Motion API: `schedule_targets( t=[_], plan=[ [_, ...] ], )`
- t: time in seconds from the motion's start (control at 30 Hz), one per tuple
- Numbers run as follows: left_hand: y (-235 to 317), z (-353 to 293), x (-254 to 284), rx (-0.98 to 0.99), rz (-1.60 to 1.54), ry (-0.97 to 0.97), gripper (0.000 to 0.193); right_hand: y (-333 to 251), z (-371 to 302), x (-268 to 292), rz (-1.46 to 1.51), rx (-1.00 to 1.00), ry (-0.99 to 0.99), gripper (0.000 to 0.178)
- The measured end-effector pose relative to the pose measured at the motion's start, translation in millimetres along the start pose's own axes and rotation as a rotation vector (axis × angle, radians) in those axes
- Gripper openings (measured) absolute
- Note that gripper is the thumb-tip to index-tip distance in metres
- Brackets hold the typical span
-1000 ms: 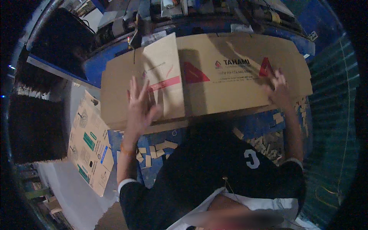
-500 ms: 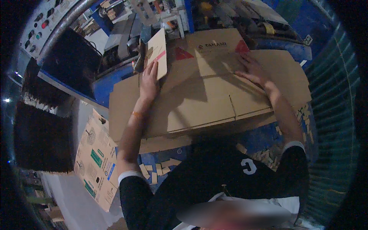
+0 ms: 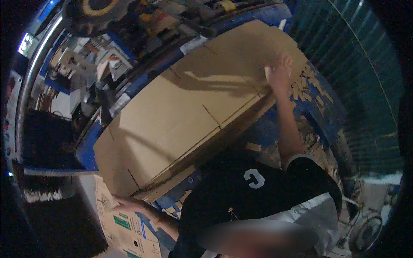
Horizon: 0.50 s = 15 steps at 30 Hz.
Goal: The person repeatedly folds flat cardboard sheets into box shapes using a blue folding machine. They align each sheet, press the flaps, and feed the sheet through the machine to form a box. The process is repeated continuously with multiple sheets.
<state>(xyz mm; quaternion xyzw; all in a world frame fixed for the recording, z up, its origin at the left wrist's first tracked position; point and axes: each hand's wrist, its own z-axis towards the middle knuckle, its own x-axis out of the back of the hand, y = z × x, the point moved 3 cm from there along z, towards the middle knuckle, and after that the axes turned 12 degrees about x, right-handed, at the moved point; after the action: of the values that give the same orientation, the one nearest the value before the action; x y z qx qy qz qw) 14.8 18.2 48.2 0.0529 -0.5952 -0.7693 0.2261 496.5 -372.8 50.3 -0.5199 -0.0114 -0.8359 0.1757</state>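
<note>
A stack of flat brown cardboard sheets (image 3: 167, 116) with cut slots lies slantwise before me, its top sheet plain. My right hand (image 3: 279, 71) is over the stack's right end, fingers spread and holding nothing. At the near left corner of the stack is my left hand (image 3: 131, 204), its fingers stretched out toward the left, beside the sheets' edge. Just beyond it, lower down, a printed cardboard sheet (image 3: 122, 234) with green and blue marks stands or leans; whether the left hand touches it I cannot tell.
Dark machinery (image 3: 172, 21) with a large toothed wheel (image 3: 100, 13) runs along the far side. Small cardboard offcuts (image 3: 307, 88) litter the blue surface at right and under the stack. A green corrugated wall (image 3: 352, 64) rises on the right, and dark bristles (image 3: 60, 219) show at lower left.
The folded printed piece has left my left hand, and the red-marked printed sheet is out of view. My left hand has dropped to the near left corner. The whole view has turned.
</note>
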Motion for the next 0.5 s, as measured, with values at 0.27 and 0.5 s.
schedule_targets(
  t=[0.27, 0.5],
  plan=[
    [-16, 12, 13, 0.140, 0.544, -0.022, 0.096, 43, 1, -16, 0.424, -0.271, 0.212, 0.065],
    [10, 39, 12, 0.206, -0.548, -0.171, 0.057, 57, 31, -26, 0.758, -0.326, 0.998, 0.054]
  ],
)
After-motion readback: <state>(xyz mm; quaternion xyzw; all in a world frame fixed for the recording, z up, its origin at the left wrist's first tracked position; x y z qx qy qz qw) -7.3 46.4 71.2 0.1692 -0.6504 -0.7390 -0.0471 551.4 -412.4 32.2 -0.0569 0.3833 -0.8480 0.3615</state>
